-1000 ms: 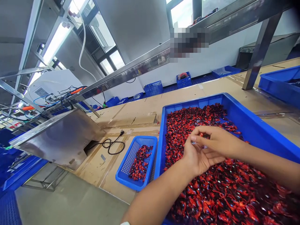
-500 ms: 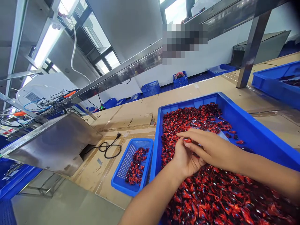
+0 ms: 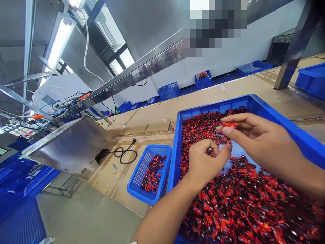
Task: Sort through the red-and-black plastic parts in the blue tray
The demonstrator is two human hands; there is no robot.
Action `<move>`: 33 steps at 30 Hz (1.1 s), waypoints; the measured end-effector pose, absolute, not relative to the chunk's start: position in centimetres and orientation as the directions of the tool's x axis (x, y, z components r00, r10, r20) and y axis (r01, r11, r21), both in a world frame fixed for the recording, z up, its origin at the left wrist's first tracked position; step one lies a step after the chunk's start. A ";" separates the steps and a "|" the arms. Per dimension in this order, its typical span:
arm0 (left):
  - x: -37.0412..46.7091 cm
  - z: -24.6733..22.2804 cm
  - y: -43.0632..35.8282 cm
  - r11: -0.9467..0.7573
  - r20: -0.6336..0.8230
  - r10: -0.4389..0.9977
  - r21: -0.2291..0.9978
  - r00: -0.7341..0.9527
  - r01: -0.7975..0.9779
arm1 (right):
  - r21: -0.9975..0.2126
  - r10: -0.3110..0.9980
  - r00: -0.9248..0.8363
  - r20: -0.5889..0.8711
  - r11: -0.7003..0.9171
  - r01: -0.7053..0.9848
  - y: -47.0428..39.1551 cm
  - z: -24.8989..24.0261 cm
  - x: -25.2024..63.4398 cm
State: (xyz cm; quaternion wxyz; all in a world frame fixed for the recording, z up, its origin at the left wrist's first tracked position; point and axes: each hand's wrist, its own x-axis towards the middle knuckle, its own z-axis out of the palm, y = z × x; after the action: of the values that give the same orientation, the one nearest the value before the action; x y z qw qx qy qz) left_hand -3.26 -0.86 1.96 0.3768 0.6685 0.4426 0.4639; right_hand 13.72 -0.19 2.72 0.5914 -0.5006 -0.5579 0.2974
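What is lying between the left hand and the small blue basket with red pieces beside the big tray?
Only the big tray's left wall lies between the left hand, curled over the red pieces, and the small basket. Nothing else visible blocks the way.

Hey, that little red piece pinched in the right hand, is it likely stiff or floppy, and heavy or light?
The red piece is held by just the fingertips of the right hand, so it is probably very light. Its crinkled, twisted look, like the pieces heaped in the big blue tray, suggests something thin and pliable, perhaps slippery. Its irregular shape probably won't roll.
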 end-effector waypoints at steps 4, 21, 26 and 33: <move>-3.0 1.9 -0.9 -0.226 0.199 0.965 0.962 0.172 0.155 | -0.943 0.926 0.191 0.327 0.306 0.133 -0.2 2.7 13.6; -2.4 0.1 1.2 0.343 -0.261 0.938 0.781 0.226 -0.522 | -0.862 0.860 0.072 0.505 0.498 0.094 -1.7 2.8 13.2; -2.4 -0.1 0.9 0.295 -0.183 0.945 0.831 0.270 -0.471 | -0.865 0.864 0.040 0.501 0.501 0.004 -2.2 2.7 12.7; -2.4 0.7 0.6 0.129 -0.043 0.974 0.912 0.222 -0.390 | -0.930 0.949 0.063 0.309 0.315 -0.189 -0.4 3.0 13.6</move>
State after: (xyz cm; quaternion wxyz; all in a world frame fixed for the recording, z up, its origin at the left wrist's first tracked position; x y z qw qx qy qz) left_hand -2.39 0.65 0.67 0.6633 0.4133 0.3532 0.5142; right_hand 13.62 -0.37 3.04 0.6279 -0.3703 -0.5130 0.4533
